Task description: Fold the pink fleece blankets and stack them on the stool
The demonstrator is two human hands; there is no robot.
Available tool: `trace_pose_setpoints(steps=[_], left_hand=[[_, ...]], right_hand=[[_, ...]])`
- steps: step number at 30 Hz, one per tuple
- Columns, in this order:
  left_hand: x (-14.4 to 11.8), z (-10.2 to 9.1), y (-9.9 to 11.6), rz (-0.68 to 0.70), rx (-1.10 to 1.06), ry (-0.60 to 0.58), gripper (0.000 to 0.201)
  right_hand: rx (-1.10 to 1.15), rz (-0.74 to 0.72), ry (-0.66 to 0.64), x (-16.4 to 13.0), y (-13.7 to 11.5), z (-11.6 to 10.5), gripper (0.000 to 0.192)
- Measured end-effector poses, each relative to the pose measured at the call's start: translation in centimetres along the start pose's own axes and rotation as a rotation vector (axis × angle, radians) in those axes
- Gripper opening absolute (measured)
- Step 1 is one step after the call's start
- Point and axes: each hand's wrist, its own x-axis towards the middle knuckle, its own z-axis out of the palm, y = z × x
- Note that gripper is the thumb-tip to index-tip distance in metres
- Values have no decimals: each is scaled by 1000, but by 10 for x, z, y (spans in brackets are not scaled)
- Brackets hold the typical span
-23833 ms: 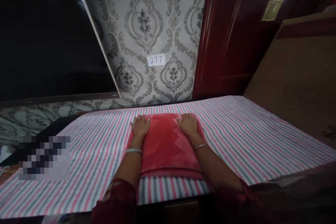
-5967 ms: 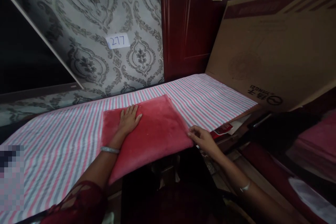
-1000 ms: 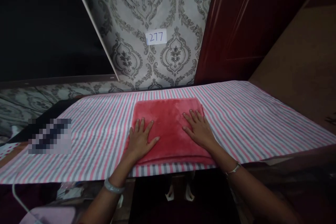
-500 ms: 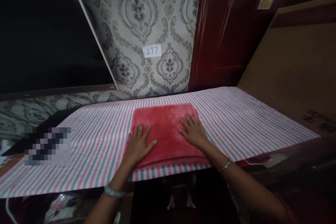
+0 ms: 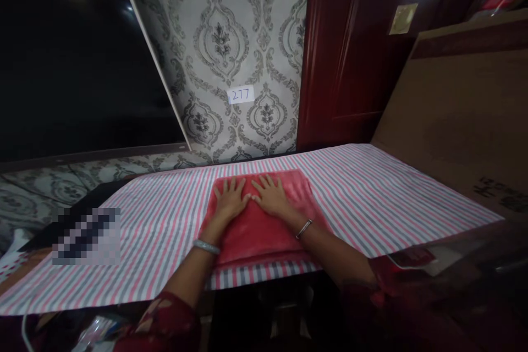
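A folded coral-red plush cloth [image 5: 264, 236], perhaps a blanket or large towel, lies as a flat rectangle near the front edge of the striped tablecloth [image 5: 363, 192]. My left hand [image 5: 231, 198] rests flat on its far left part, fingers spread. Close beside it, my right hand [image 5: 270, 195] presses flat on the far middle of the plush, its fingers also apart. The two thumbs almost meet. Neither hand grips anything. Folded layers show along the cloth's near edge.
A large dark screen [image 5: 82, 66] stands at the back left, and a big cardboard box [image 5: 457, 104] at the right. Behind is a patterned wall with a paper label [image 5: 241, 94] reading 277. A blurred-out item [image 5: 86, 236] lies at the left.
Both hands have slid forward over the plush cloth, and the right hand has moved left from the right edge until near the left hand. The camera view has tilted up slightly.
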Motion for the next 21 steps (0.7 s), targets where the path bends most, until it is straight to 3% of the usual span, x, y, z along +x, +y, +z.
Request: trace_pose_setpoints(steps=[3, 6, 14, 21], left_hand=[[-4, 27, 1, 1, 37, 39, 64], [-7, 38, -1, 10, 48, 71, 63], [-4, 37, -1, 0, 26, 66, 64], [-3, 26, -7, 15, -53, 14, 70]], right_hand=[[-4, -8, 2, -2, 10, 21, 59], [-9, -5, 8, -7, 24, 24, 59], [-83, 239, -38, -32, 70, 5, 65], [98, 363, -95, -80, 93, 5, 66]])
